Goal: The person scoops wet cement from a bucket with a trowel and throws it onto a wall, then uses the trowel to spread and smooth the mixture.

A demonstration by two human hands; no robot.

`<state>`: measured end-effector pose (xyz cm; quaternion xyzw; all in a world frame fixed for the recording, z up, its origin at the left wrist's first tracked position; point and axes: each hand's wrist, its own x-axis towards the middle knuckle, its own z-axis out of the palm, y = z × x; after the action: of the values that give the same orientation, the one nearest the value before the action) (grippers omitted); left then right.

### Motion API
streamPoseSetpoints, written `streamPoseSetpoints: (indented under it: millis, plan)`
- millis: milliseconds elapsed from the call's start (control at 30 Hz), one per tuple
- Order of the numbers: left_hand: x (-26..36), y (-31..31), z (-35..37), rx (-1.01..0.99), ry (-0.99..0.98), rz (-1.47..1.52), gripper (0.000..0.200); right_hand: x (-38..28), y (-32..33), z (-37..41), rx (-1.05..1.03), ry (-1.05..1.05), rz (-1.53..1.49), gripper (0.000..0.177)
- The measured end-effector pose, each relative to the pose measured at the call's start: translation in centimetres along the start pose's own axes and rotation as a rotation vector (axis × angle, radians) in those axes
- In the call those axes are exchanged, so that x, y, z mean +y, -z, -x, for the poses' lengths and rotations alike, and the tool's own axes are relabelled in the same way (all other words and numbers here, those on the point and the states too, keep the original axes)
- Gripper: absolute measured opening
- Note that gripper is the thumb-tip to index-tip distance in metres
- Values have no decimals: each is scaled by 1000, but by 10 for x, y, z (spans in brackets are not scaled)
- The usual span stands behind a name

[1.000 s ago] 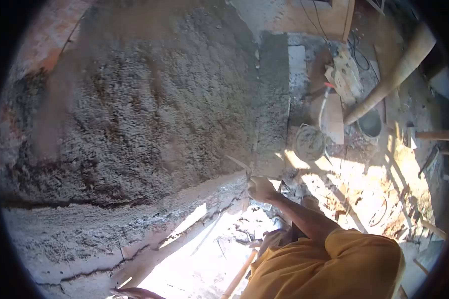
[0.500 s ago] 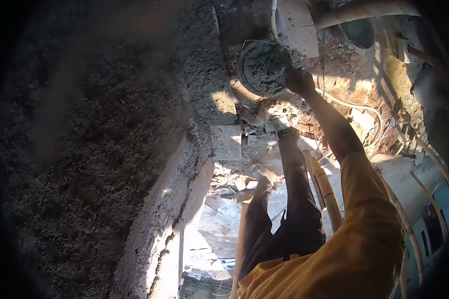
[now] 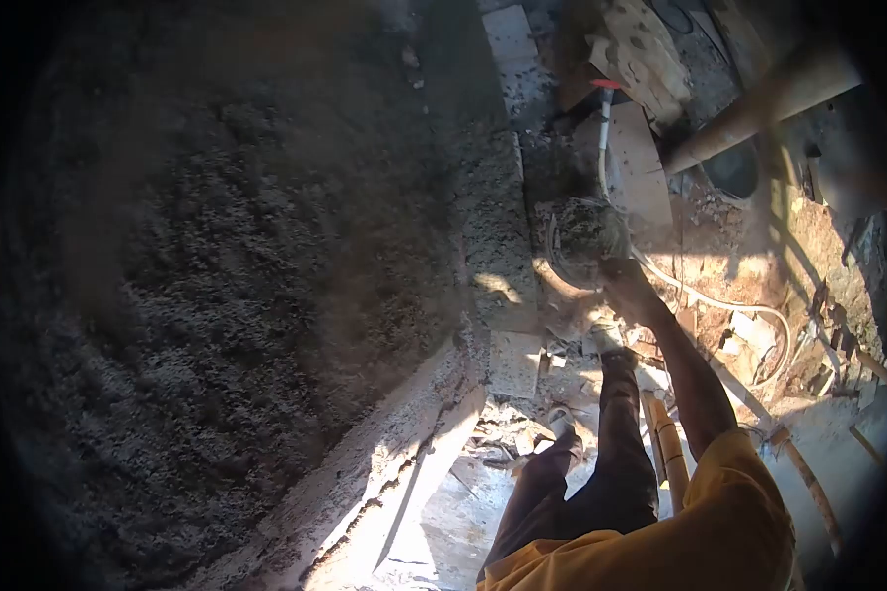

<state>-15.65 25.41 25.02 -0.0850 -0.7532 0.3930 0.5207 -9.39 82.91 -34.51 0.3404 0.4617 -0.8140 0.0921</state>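
Observation:
My right hand [image 3: 629, 284] is at the end of my outstretched arm, its fingers closed at the near edge of a round mortar pan [image 3: 613, 234]. The pan looks tilted and is smeared by motion, so its rim is only partly clear. Grey wet mortar fills it in the earlier view. To the left of the pan runs a long ledge [image 3: 501, 197] with rough grey mortar on top. My left hand is out of view.
A rough dark wall surface [image 3: 217, 295] takes up the left side. A white pipe with a red end [image 3: 604, 128] stands beyond the pan. A pale hose [image 3: 749, 307] curves to the right. Bamboo poles [image 3: 670, 443] rise near my legs, and rubble [image 3: 512, 433] lies below.
The view has shifted, so the scene sits lower and further right. My right hand still has the pan, which has gone from a full round face to a tilted, narrower one.

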Motion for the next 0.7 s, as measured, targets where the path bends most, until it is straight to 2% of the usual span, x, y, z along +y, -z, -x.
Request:
streamPoseSetpoints:
  millis: [33,100,167,233,300,367,433,500,533,567,600,633,667,700]
  plan:
    - [-12,4,-8,20,40,-47,73,-46,-23,4,26,27,103,20]
    - [-35,14,-20,57,118,-126,73,-141,-66,19,18,111,-229,13]
    - [-54,19,-29,54,174,-172,73,-243,-104,36,-33,315,-202,14]
    - [-61,22,-37,45,211,-182,74,-342,-132,64,-83,537,-144,17]
    - [-69,29,-45,38,236,-208,74,-425,-175,85,22,939,-185,22]
    - [-91,28,-37,50,244,-261,74,-499,-211,83,331,1196,-129,24]
    - [-141,11,0,58,133,-374,74,-559,-258,77,774,1480,49,38]
    - [-140,11,-9,50,178,-369,74,-619,-351,39,1318,1249,120,53]
    - [-116,19,-18,36,259,-305,74,-630,-407,14,1246,1171,-129,62]
    - [-95,28,-35,20,334,-234,74,-630,-464,-11,1198,1083,22,57]
    - [-91,26,-32,20,371,-251,74,-610,-517,-36,1084,1139,323,55]
    - [-92,27,-33,21,364,-235,75,-580,-543,1,598,919,564,56]
    - [-91,28,-31,27,379,-232,76,-519,-530,34,-9,1069,630,49]
    - [-92,23,-33,49,391,-223,77,-452,-519,83,-327,986,504,37]
